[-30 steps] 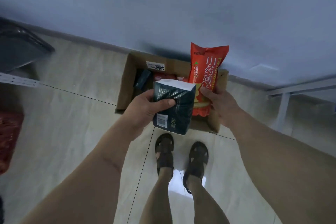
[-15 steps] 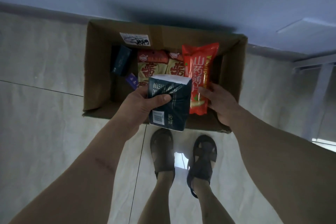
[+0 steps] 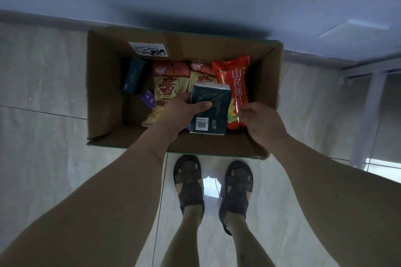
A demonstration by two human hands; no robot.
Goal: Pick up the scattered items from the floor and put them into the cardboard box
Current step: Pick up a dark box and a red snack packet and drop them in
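An open cardboard box point(image 3: 104, 93) stands on the tiled floor against the wall. My left hand point(image 3: 180, 110) grips a dark green tissue pack point(image 3: 214, 102) and holds it low inside the box, over the snacks. My right hand point(image 3: 262, 123) pinches the lower corner of a red snack bag point(image 3: 236, 80), which lies along the box's right side. Inside the box lie two yellow-and-red snack bags point(image 3: 169, 86), a small dark box point(image 3: 133, 75) and a purple packet point(image 3: 148, 98).
My feet in dark sandals point(image 3: 188, 184) stand just in front of the box. A white metal frame leg point(image 3: 375, 97) rises at the right. The blue wall runs right behind the box. Pale floor tiles stretch to the left.
Both hands have dropped into the box. The red snack bag went from upright above the box to lying inside it, and the tissue pack has sunk below the rim.
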